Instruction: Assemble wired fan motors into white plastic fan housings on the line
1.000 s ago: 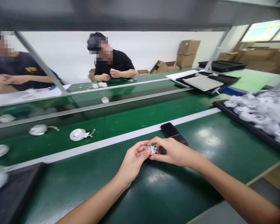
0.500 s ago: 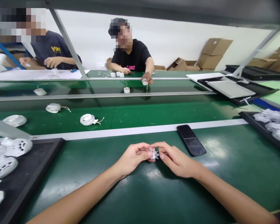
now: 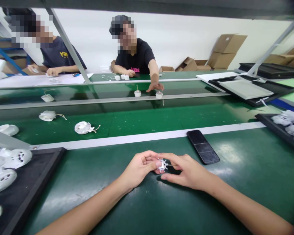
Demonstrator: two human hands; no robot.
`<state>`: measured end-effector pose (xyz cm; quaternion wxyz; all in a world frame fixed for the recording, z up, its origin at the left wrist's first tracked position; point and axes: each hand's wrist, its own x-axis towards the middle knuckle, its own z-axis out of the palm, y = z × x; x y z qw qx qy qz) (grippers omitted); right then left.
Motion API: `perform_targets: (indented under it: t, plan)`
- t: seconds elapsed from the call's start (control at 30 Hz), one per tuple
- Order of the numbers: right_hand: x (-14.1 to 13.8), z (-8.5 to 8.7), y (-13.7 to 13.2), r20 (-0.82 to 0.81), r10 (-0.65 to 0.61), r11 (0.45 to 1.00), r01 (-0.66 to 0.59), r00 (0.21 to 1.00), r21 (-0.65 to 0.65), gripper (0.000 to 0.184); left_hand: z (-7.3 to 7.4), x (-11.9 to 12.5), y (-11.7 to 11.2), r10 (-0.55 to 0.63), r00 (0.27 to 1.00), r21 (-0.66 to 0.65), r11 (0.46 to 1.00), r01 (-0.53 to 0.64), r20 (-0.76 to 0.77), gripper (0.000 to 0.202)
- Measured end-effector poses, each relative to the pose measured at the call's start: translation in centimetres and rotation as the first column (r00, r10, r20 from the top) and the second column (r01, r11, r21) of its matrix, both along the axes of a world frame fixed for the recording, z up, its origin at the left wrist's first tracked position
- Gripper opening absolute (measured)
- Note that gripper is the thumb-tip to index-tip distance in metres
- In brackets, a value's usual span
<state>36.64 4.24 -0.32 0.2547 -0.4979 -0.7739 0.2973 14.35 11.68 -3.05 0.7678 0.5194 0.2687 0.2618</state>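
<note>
My left hand (image 3: 143, 166) is closed on a small white part with thin spokes around its rim (image 3: 163, 165), pinched between thumb and fingers just above the green bench. My right hand (image 3: 188, 171) is beside it on the right, fingers apart, the index fingertip reaching the top of the part near my left fingers. Its thumb points left, below the part and apart from it. A thin white strand runs from the part toward my right fingers; whether they touch it I cannot tell.
A black phone (image 3: 203, 147) lies beyond my right hand. Black trays with white fan-like housings stand left (image 3: 56, 160) and right (image 3: 267, 122). White fan units (image 3: 83, 127) sit on the green conveyor (image 3: 134, 120). Two co-workers sit opposite; one's hand (image 3: 155, 87) hovers over a white unit (image 3: 159, 94).
The spoked part has turned to show its round face. My right thumb has moved down and away from it. The co-worker opposite has let go of a white unit on the line.
</note>
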Motion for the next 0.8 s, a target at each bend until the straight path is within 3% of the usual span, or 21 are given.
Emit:
perform_targets:
  t: [0.17, 0.23, 0.33, 0.43, 0.57, 0.67, 0.8]
  plan:
    - [-1.1, -0.6, -0.1, 0.014, -0.114, 0.991, 0.113, 0.993, 0.068, 0.038, 0.0, 0.2, -0.2, 0.033, 0.999, 0.005, 0.999, -0.033, -0.037, 0.059]
    - [-1.1, -0.7, 0.0, 0.016, -0.138, 0.985, 0.135, 0.99, 0.111, 0.036, 0.4, 0.4, 0.2, 0.001, 0.998, 0.037, 0.999, 0.002, -0.066, 0.059]
    - [-0.4, -0.4, 0.4, -0.002, -0.176, 0.975, 0.175, 0.984, 0.134, 0.039, 1.3, 1.5, 2.8, -0.018, 0.985, 0.266, 0.962, 0.063, -0.17, 0.049]
    - [0.4, -0.1, 0.9, -0.03, -0.252, 0.962, 0.254, 0.967, 0.097, 0.043, 2.2, 4.3, 8.9, 0.165, 0.953, 0.538, 0.843, -0.002, -0.254, 0.038]
    - [0.6, -1.0, 1.5, -0.023, -0.218, 0.974, 0.219, 0.976, 0.064, 0.045, 3.3, 10.1, 19.9, 0.42, 0.853, 0.76, 0.649, -0.044, -0.31, 0.032]
    - [0.5, -2.8, 2.4, 0.037, -0.175, 0.98, 0.17, 0.984, 0.107, 0.049, 4.3, 14.4, 26.4, 0.519, 0.775, 0.87, 0.487, 0.08, -0.361, 0.041]
    - [1.2, -5.1, 4.1, 0.296, -0.129, 0.973, 0.062, 0.946, 0.224, 0.047, 5.0, 18.5, 31.4, 0.52, 0.705, 0.874, 0.346, 0.341, -0.481, 0.048]
